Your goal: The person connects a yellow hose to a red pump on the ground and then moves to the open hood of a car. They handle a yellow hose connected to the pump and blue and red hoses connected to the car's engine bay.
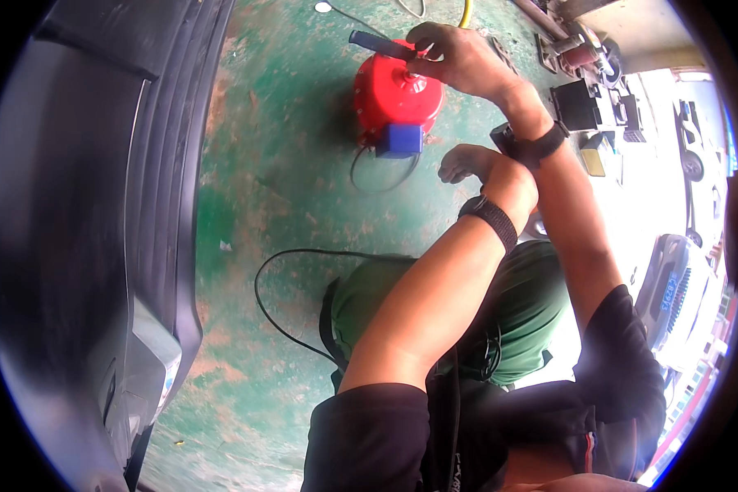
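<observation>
Two hands: both raised at about 1 o'clock, over a green-painted floor (287,205).
Red machine: a round red housing (395,94) stands on the floor at 12 o'clock, with a blue box (401,139) fixed to its near side and a dark handle (381,45) sticking out of its top toward 11 o'clock.
Right hand: the right hand (455,57) is curled shut over the top of the red housing, fingers closed around the base of the dark handle.
Left hand: the left hand (466,161) hangs just beside the blue box at 3 o'clock of it, fingers loosely bent, holding nothing that shows; it is not touching the box.
Wrists: each carries a dark band.
Cable: a thin black cable (258,287) loops across the floor from the centre toward 7 o'clock.
Edge at 9 o'clock: a large dark car bumper (98,205) fills the left side, its curved rim bordering the floor.
Open room: bare floor lies between the bumper and the red housing.
Clutter at 2 o'clock: dark boxes and tools (586,102) lie near a bright doorway.
</observation>
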`<action>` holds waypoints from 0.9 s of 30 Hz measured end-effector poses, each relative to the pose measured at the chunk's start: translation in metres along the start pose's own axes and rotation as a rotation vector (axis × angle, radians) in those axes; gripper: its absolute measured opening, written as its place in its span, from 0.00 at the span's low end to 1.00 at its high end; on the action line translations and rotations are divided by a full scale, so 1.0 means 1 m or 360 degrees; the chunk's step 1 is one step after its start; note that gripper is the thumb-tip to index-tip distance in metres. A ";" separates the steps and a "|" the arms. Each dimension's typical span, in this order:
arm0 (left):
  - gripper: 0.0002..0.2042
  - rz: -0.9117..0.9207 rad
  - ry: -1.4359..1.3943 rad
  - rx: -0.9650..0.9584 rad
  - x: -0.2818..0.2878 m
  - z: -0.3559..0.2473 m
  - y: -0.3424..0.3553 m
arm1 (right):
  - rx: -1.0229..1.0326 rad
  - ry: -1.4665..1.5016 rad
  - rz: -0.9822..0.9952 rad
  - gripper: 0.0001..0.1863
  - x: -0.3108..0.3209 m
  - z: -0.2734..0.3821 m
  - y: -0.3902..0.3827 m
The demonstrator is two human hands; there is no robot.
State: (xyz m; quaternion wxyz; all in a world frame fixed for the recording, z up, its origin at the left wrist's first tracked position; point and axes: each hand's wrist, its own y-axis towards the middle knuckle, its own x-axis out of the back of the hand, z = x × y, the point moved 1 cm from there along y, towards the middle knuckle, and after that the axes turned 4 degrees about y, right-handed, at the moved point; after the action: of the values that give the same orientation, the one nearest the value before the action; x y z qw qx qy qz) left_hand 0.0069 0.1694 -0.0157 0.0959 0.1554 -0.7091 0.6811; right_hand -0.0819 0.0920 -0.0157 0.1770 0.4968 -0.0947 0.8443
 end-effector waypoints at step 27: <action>0.25 0.0094 -0.0072 0.0133 0.001 0.000 0.024 | 0.0207 -0.0155 -0.0099 0.20 -0.019 -0.031 0.014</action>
State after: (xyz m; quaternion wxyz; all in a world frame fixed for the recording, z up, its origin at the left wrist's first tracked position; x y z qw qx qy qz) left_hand -0.0020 0.1695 -0.0376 0.0532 0.1535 -0.6864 0.7089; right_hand -0.1037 0.0853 -0.0468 0.1657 0.5504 -0.0325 0.8177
